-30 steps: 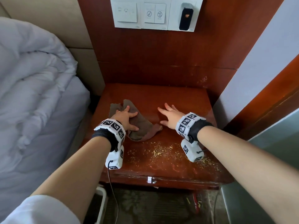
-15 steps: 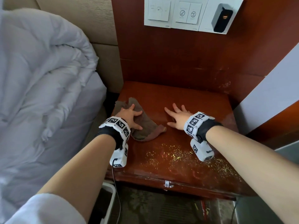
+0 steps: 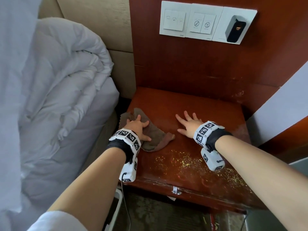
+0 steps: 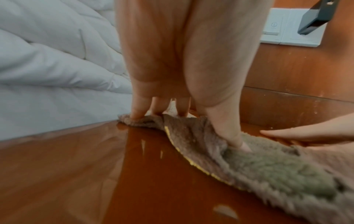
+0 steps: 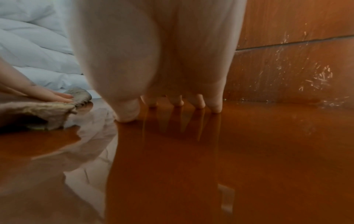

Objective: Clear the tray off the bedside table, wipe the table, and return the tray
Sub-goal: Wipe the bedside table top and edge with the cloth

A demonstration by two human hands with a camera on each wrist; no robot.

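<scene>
A brown-grey cloth (image 3: 155, 136) lies crumpled on the left half of the red-brown bedside table (image 3: 208, 110). My left hand (image 3: 138, 126) presses flat on the cloth with fingers spread; in the left wrist view the fingertips (image 4: 137, 115) dig into the cloth (image 4: 268, 166). My right hand (image 3: 189, 123) lies flat on the bare tabletop to the right of the cloth, fingers straight and spread, as the right wrist view shows with fingertips (image 5: 215, 108) on the glossy table (image 5: 249, 151). No tray is in view.
Yellow crumbs (image 3: 181, 161) are scattered over the table's front part. A white duvet (image 3: 55, 90) on the bed borders the table's left side. A white switch panel (image 3: 206, 23) with a black device hangs on the wooden wall behind. A white wall stands at the right.
The head view has shifted, so the table sits further right in frame. Both hands stay in about the same place on the table, the left on the cloth, the right flat.
</scene>
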